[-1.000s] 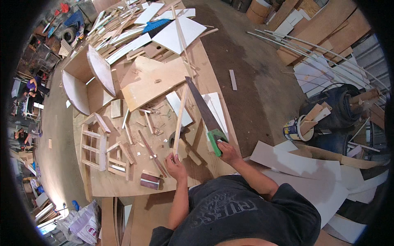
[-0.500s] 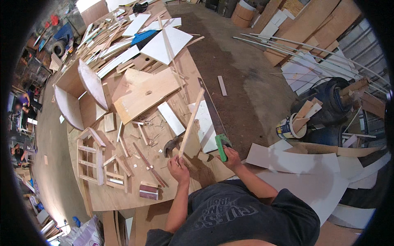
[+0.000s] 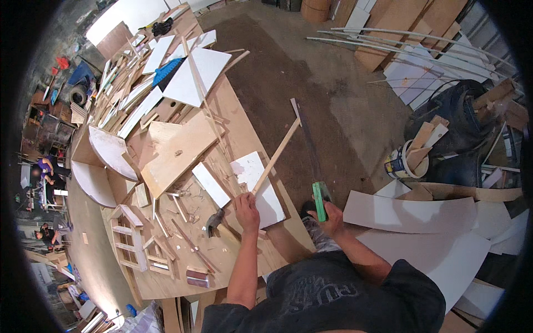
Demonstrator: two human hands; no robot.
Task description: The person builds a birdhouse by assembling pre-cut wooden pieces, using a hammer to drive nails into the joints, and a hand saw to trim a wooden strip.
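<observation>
My left hand [image 3: 247, 212] is closed around the near end of a thin wooden strip [image 3: 277, 156]. The strip slants away to the right, over a worn white board [image 3: 267, 201] and past the table's right edge. My right hand [image 3: 332, 220] grips the green handle of a handsaw [image 3: 319, 200], held off the right side of the table. Its long dark blade points away from me, and its tip appears close to the strip's far end; whether they touch I cannot tell. A claw hammer [image 3: 214, 222] lies left of my left hand, its handle partly hidden.
Small wooden frames [image 3: 130, 240], a sanding block [image 3: 198, 278] and offcuts lie on the plywood table [image 3: 183, 288]. Piled scrap covers its far end. A bucket of wood pieces [image 3: 395, 162] and curved sheets [image 3: 411, 213] stand to the right. Other people [image 3: 49, 169] are far left.
My view has turned right. The strip and my left hand have shifted right over the white board. The saw has moved right, and its blade now shows at full length.
</observation>
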